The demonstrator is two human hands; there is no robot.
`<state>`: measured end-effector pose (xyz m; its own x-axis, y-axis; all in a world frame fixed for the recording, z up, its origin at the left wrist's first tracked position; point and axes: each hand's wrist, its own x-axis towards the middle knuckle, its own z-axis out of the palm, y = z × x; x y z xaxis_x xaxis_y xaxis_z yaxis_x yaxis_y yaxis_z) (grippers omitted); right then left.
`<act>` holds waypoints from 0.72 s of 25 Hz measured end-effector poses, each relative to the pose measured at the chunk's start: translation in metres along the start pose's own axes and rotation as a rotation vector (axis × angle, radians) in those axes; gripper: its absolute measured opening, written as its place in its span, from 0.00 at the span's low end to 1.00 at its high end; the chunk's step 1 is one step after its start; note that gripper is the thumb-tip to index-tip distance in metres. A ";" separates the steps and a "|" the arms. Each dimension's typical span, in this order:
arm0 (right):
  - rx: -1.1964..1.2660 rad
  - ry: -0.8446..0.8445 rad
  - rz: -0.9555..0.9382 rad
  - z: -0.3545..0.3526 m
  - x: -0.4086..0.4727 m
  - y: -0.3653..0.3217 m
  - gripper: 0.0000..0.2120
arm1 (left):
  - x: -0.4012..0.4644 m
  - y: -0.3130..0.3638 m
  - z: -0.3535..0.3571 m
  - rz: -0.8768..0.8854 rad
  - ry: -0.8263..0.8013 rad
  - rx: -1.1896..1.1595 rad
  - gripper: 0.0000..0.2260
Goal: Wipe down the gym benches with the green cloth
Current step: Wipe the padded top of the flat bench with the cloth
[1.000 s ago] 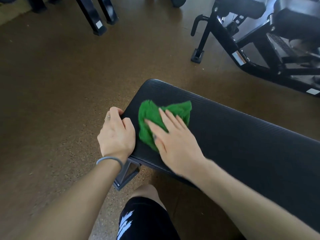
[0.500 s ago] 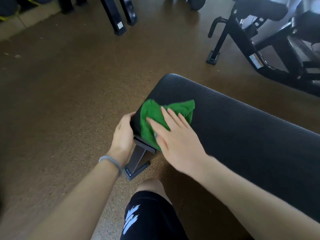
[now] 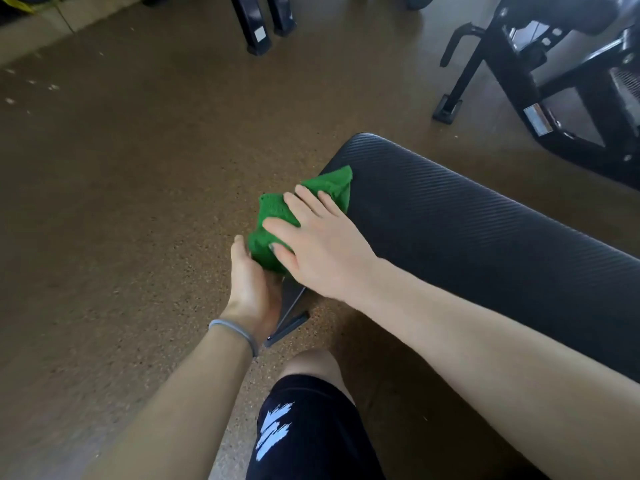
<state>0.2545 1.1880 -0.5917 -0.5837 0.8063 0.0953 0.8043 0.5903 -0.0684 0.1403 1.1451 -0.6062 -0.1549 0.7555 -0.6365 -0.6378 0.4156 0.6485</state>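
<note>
Slid off bench [image 3: 467, 230] end — green cloth [image 3: 273, 216] under flat right hand [image 3: 318, 244], left hand [image 3: 251, 282] cupping it.

The black ribbed bench pad [image 3: 467, 230] is sitting low over a brown speckled floor [image 3: 121, 202], and its grey metal foot [image 3: 289, 317] is resting on the floor under the near end. A green cloth [image 3: 277, 216] is lying bunched on the pad's end and hanging over the edge. A second black bench frame [image 3: 519, 71] is standing on the floor further back.
</note>
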 end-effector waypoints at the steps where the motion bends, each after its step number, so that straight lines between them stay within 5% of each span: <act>1: 0.033 -0.008 0.055 -0.001 0.015 -0.001 0.20 | -0.001 0.003 0.001 0.019 0.007 0.029 0.27; 10: 0.124 -0.036 0.049 -0.023 -0.089 0.013 0.24 | -0.007 0.017 0.033 0.041 0.055 0.244 0.26; 14: 0.160 -0.049 0.065 -0.017 -0.031 0.033 0.24 | -0.006 0.010 0.049 -0.033 0.088 0.132 0.28; 18: 0.134 -0.067 0.190 -0.011 0.038 0.071 0.23 | 0.004 -0.001 0.051 0.081 0.204 0.210 0.18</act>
<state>0.2911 1.2603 -0.5823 -0.4331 0.9014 0.0028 0.8810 0.4239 -0.2103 0.1789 1.1740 -0.5882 -0.3612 0.6817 -0.6362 -0.4502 0.4700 0.7592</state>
